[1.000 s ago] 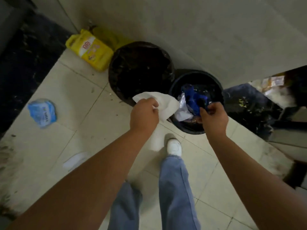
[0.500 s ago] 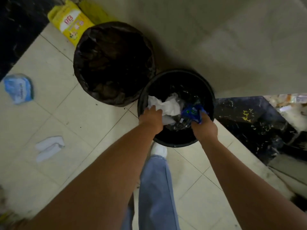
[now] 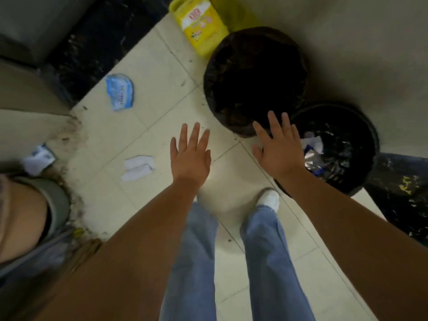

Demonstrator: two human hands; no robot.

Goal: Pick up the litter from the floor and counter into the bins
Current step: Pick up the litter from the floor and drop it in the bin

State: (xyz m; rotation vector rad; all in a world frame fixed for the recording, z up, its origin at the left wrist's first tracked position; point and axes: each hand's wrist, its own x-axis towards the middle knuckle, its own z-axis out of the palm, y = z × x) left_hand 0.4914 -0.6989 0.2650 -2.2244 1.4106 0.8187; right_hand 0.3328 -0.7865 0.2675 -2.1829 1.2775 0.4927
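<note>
Head camera looks down at two bare hands held flat, fingers spread wide, holding nothing. Left hand hangs over the pale floor tiles. Right hand hangs by the near rims of two bins. Small black bin has white paper and shiny wrappers inside. Big bin beside it has a dark bag. On the floor lie a white paper, a blue packet and a yellow jug.
</note>
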